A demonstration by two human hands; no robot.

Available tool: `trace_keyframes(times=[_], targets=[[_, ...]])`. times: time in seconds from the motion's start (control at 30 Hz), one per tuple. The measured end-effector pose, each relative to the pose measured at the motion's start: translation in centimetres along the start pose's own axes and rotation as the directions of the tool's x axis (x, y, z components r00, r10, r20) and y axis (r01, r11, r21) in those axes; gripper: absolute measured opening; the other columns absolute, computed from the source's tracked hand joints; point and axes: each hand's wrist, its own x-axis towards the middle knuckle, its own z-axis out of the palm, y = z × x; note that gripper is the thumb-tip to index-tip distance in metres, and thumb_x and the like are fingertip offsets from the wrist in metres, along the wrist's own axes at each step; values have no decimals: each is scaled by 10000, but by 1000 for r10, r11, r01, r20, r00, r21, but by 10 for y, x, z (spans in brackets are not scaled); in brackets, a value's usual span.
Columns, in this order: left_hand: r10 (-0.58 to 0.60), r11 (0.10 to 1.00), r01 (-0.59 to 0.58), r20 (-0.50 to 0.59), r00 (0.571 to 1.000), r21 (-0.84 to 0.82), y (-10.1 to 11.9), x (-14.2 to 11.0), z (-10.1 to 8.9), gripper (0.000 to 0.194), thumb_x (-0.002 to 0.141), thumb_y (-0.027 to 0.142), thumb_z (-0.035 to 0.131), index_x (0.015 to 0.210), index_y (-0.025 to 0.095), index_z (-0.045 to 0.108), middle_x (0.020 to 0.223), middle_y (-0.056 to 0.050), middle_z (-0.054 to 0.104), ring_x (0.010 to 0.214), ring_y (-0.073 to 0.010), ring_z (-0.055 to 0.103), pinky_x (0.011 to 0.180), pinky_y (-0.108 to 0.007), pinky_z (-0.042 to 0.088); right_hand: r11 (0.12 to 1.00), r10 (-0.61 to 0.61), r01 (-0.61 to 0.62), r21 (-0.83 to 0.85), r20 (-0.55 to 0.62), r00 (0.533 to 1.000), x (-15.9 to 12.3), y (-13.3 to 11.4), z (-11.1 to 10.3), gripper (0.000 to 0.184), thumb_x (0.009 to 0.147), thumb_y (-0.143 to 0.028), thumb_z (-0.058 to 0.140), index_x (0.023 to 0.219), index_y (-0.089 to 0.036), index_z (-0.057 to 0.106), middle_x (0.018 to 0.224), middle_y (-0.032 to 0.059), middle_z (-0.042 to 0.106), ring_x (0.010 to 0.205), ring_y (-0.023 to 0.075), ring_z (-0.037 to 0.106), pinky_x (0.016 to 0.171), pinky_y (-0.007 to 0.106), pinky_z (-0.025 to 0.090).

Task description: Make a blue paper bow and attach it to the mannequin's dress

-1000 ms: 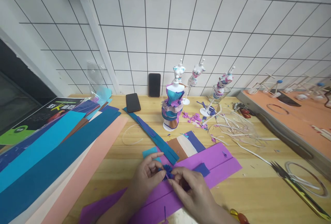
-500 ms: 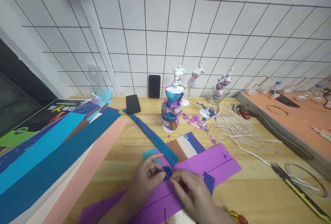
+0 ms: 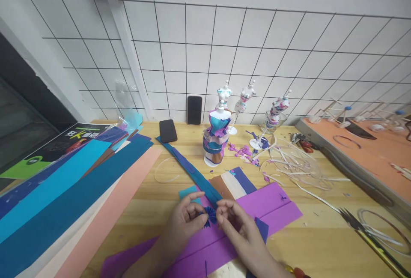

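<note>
My left hand (image 3: 183, 223) pinches a small dark blue pleated piece of crepe paper (image 3: 210, 214), fanned out like a rosette, between thumb and fingers. At its right edge, the closed thumb and fingertips of my right hand (image 3: 240, 231) grip the same piece. Both hands are just above a long purple crepe paper strip (image 3: 272, 201). Partly under my left hand lies a light blue paper piece (image 3: 188, 191). A folded teal strip (image 3: 199, 177) reaches toward my fingers. Brown, cream and blue paper pieces (image 3: 233, 183) lie beyond my right hand.
Behind stands a mini dress form (image 3: 218, 136) in layered paper, near other small white forms (image 3: 246, 97). Two phones (image 3: 168, 130) are by the wall. Long paper sheets (image 3: 80, 190) cover the left side. White strips (image 3: 289, 164), scissors (image 3: 356, 222) and an orange-topped tray (image 3: 362, 149) are right.
The pleated paper has been turned and fans out more to the right. My right hand has risen slightly, its fingers shifting up along the pleats. The whole view has shifted a little.
</note>
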Motion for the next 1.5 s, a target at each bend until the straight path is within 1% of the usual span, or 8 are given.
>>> trace_keyframes(times=[0.13, 0.27, 0.47, 0.7, 0.9, 1.13, 1.37, 1.5], targets=[[9, 999, -10, 11, 1000, 53, -2, -1, 1, 433, 643, 167, 646, 1045, 151, 488, 650, 31, 556, 625, -115, 513, 607, -246, 364, 986, 93, -97, 136, 33, 995, 1, 2, 3, 260, 783, -355, 575, 985, -202, 519, 772, 4, 534, 658, 136, 528, 620, 258, 453], [29, 997, -31, 27, 999, 77, -4, -1, 1, 430, 663, 127, 603, 1069, 148, 464, 689, 26, 562, 669, -120, 532, 639, -251, 383, 972, 158, -168, 162, 70, 985, 1, 0, 5, 286, 763, -312, 614, 1004, -200, 508, 719, -29, 486, 620, 114, 475, 590, 240, 406], [49, 996, -51, 25, 998, 80, -4, -1, 1, 416, 680, 127, 588, 1073, 144, 452, 717, 10, 582, 719, -142, 565, 688, -274, 406, 946, 176, -206, 250, 138, 975, 1, 2, 5, 292, 767, -326, 616, 993, -191, 490, 652, -50, 462, 584, 102, 453, 563, 236, 375], [51, 998, -52, 14, 999, 33, -7, 2, -4, 417, 689, 144, 611, 1077, 157, 458, 688, 34, 578, 678, -117, 559, 655, -250, 402, 902, 180, -227, 367, 159, 971, 6, 7, 2, 304, 747, -309, 653, 991, -204, 506, 723, -36, 494, 583, 85, 501, 574, 237, 407], [41, 999, -41, 19, 999, 5, -8, 3, -5, 420, 687, 158, 630, 1071, 161, 460, 676, 39, 592, 655, -105, 554, 631, -236, 391, 897, 178, -227, 380, 159, 971, 5, 10, 2, 299, 748, -295, 654, 994, -205, 511, 720, -34, 506, 577, 87, 500, 567, 239, 414], [29, 998, -29, 1, 1000, 47, -4, 3, -1, 428, 670, 147, 615, 1064, 136, 449, 625, 44, 569, 597, -99, 513, 592, -237, 375, 868, 186, -245, 431, 175, 967, 7, -3, -2, 280, 753, -358, 634, 956, -198, 528, 738, -18, 523, 607, 111, 536, 585, 255, 433], [12, 995, -17, 54, 998, 94, 1, -3, 6, 485, 644, 124, 621, 1093, 127, 438, 627, 44, 565, 588, -97, 503, 594, -240, 379, 914, 225, -255, 317, 129, 966, 6, -2, 1, 266, 711, -353, 677, 890, -182, 579, 699, -16, 533, 600, 102, 485, 570, 228, 434], [14, 998, -17, 59, 998, 62, -1, -4, 2, 467, 712, 203, 596, 1139, 134, 421, 656, 21, 601, 599, -107, 524, 611, -252, 402, 910, 242, -268, 316, 120, 963, 8, -1, 1, 286, 702, -407, 667, 838, -168, 587, 634, -25, 512, 555, 100, 479, 538, 234, 452]])
